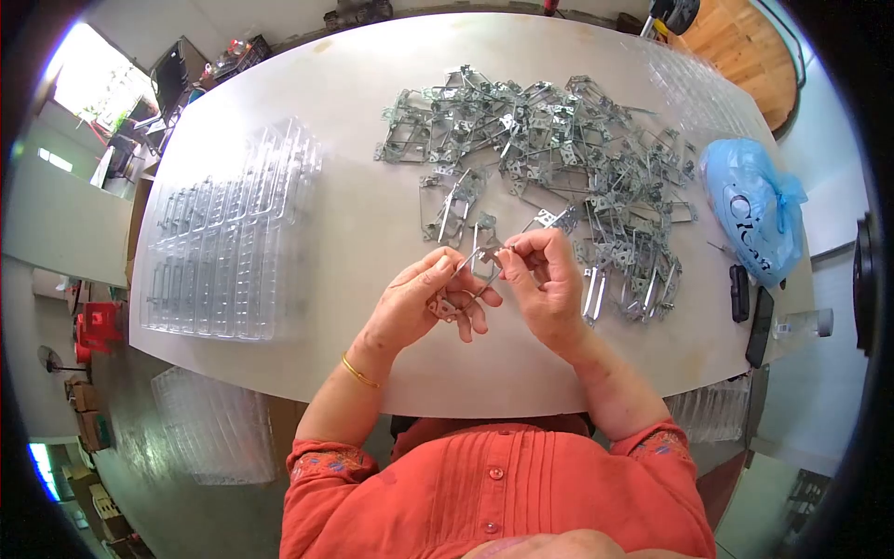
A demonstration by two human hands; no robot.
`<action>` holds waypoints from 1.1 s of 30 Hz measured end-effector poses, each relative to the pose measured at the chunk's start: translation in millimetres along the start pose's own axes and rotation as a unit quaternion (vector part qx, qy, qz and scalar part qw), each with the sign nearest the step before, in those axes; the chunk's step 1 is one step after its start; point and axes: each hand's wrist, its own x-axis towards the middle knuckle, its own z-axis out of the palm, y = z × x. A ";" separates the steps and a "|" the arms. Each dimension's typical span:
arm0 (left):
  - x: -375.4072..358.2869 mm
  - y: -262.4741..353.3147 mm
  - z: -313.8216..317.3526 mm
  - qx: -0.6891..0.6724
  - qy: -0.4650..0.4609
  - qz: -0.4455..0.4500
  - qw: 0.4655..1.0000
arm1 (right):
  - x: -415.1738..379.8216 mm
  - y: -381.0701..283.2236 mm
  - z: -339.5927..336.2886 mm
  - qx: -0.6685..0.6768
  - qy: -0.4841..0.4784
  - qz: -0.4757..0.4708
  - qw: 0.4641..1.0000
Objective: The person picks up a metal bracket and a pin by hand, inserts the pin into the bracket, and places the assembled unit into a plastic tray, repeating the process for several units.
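Observation:
Over the middle of the pale table, my left hand is closed on a thin metal bracket with wire-like rods. My right hand pinches the upper right end of the same bracket between thumb and forefinger. Just beyond my hands lies a big tangled pile of metal brackets, which spreads to the right. A few loose brackets lie at its near left edge. The fine details of the held piece are too small to make out.
Clear plastic trays holding metal parts are stacked on the left. On the right are a blue plastic bag, a dark phone, a small black object and a clear bottle. More clear trays lie at the far right.

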 end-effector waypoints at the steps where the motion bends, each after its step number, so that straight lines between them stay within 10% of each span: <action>1: 0.0 -0.4 -4.0 -0.008 -0.013 -0.012 1.000 | -1.1 -0.2 -0.1 -0.003 0.000 -0.002 1.000; 6: 1.0 -0.2 -8.4 -0.012 -0.002 -0.003 1.000 | 10.2 -12.4 -9.1 -0.220 -0.001 -0.154 0.963; 11: -0.4 -1.1 -6.6 -0.045 -0.015 -0.021 0.999 | 2.3 -3.9 -8.4 -0.042 0.044 -0.075 0.995; 33: -4.8 -3.9 -6.4 0.097 -0.036 -0.016 0.994 | 4.6 -16.9 -4.6 -0.146 -0.013 -0.146 0.978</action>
